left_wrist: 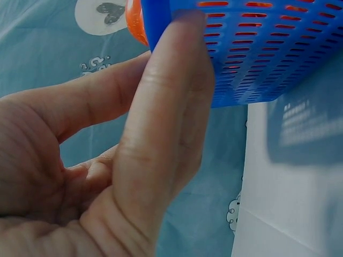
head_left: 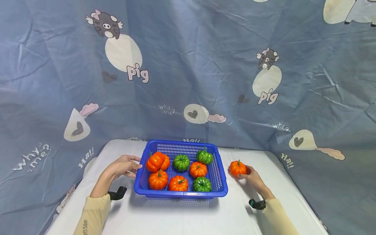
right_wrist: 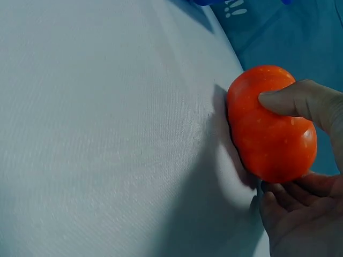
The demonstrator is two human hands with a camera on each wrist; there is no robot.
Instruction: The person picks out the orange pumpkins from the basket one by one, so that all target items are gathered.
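Observation:
A blue plastic basket (head_left: 182,195) stands on the white table, holding several small orange pumpkins (head_left: 158,180) and three green pumpkins (head_left: 181,163). My left hand (head_left: 124,166) is at the basket's left side. In the left wrist view, its thumb and fingers (left_wrist: 166,112) pinch the rim of the basket (left_wrist: 252,59). Right of the basket, my right hand (head_left: 253,178) holds a single orange pumpkin (head_left: 238,168) with a green stem. The right wrist view shows the thumb pressed on this pumpkin (right_wrist: 273,134) and the other fingers at its far side, partly hidden.
The white table (head_left: 164,218) extends in front of the basket and to both sides. A blue cloth (head_left: 182,71) printed with pigs hangs behind and around it. Each wrist wears a dark strap (head_left: 117,193) with a small camera.

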